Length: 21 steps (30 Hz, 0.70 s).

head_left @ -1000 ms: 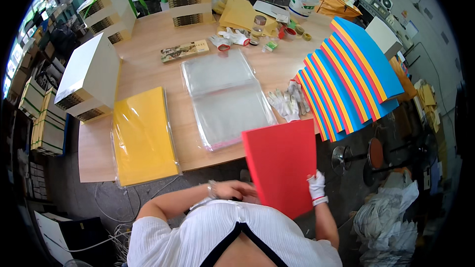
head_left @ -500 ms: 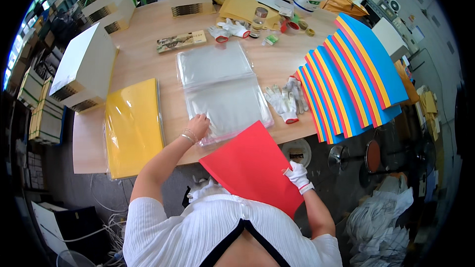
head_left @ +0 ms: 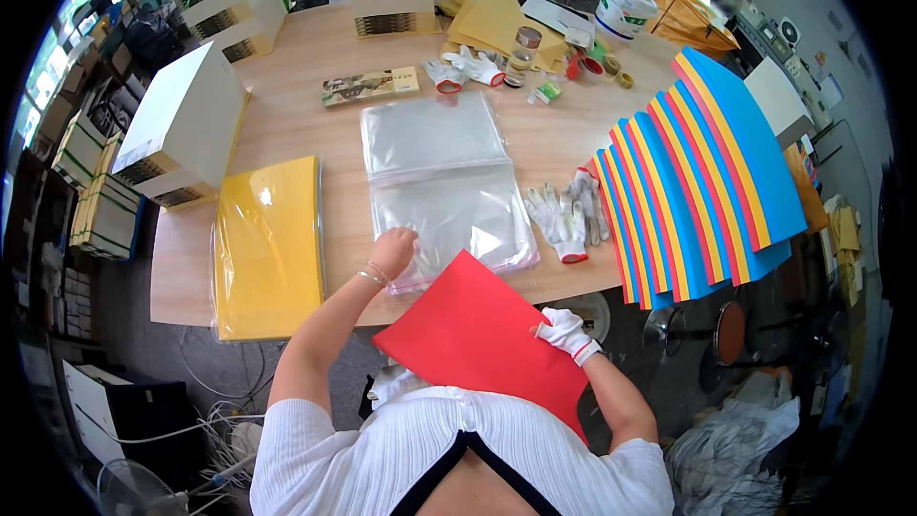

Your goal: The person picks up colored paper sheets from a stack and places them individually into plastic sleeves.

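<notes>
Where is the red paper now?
In the head view, the red paper is low in the middle, in front of the white top, held by the gloved right hand, nearer than the clear plastic bags.

Sheet (head_left: 478, 334) red; stack (head_left: 712, 182) striped blue, yellow, pinkish-red; pack (head_left: 267, 248) yellow; stool seat (head_left: 730, 333) perhaps brown.

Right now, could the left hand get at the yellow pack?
Probably yes: the left hand is at the clear bags, and the yellow pack lies to its left with nothing standing between them. Whether it grips a bag, I can't tell.
</notes>
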Available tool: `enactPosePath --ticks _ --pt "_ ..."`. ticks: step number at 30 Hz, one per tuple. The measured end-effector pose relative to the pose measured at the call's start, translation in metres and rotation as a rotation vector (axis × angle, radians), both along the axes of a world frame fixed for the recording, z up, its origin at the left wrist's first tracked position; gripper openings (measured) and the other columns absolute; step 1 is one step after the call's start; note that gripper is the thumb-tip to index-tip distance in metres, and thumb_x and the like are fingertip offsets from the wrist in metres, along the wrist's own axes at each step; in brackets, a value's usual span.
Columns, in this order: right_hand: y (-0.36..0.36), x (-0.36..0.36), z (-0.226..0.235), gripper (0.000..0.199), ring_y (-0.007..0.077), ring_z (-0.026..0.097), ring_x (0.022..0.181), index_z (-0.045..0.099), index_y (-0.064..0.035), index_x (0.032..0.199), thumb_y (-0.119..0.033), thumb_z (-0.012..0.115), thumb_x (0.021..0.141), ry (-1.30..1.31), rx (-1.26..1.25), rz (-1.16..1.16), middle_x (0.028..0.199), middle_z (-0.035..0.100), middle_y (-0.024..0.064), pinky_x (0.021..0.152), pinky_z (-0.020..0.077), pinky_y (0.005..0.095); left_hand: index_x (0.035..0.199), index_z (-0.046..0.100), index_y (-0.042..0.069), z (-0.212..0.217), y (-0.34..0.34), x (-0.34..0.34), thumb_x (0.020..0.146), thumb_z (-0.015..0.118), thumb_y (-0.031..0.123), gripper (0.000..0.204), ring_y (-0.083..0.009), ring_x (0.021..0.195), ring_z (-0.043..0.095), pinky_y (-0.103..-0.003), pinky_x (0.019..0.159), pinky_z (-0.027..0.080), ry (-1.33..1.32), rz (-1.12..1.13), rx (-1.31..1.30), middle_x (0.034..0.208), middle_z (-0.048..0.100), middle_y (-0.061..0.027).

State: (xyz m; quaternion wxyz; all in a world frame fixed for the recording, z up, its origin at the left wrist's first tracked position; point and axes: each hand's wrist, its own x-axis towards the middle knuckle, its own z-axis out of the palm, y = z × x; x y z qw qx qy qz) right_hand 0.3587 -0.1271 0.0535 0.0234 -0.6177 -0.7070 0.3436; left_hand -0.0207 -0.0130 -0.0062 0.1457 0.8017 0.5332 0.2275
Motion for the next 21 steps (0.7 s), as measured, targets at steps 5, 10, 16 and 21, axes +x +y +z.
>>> enactPosePath --ticks 5,10,16,21 --pt "0.016 0.019 -0.021 0.033 0.0246 0.064 0.074 0.058 -0.0043 0.074 -0.037 0.058 0.077 0.138 -0.029 -0.086 0.076 0.066 0.0117 0.064 0.0478 0.034 0.093 0.058 0.009 -0.002 -0.035 -0.022 0.076 0.053 0.012 0.018 -0.0284 0.102 0.05 -0.039 0.084 0.041 0.163 -0.149 0.105 0.104 0.054 -0.0091" --pt "0.039 0.03 -0.024 0.027 0.0179 0.062 0.068 0.059 -0.0026 0.078 -0.03 0.059 0.08 0.198 -0.014 -0.164 0.071 0.064 0.0094 0.062 0.0448 0.0294 0.102 0.056 0.008 0.014 -0.069 -0.038 0.072 0.057 0.015 0.031 -0.0332 0.104 0.046 -0.04 0.083 0.04 0.171 0.313 0.211 0.116 0.046 -0.0119" --pt "0.068 0.038 -0.044 0.029 0.0087 0.047 0.057 0.053 -0.0029 0.068 -0.027 0.064 0.079 0.393 0.065 -0.256 0.058 0.052 0.0045 0.052 0.0384 0.029 0.089 0.061 0.002 0.031 -0.073 -0.022 0.086 0.052 0.033 0.032 -0.0301 0.065 0.062 -0.041 0.06 0.047 -0.104 0.611 -0.259 0.066 0.062 -0.0133" --pt "0.082 0.026 -0.024 0.034 0.009 0.04 0.054 0.048 -0.0029 0.064 -0.029 0.065 0.078 0.238 0.128 -0.202 0.056 0.047 0.0029 0.05 0.0362 0.0292 0.086 0.061 0.004 0.002 -0.073 -0.015 0.083 0.054 0.021 0.018 -0.0331 0.068 0.06 -0.041 0.063 0.048 -0.402 0.565 -0.138 0.072 0.062 -0.0144"
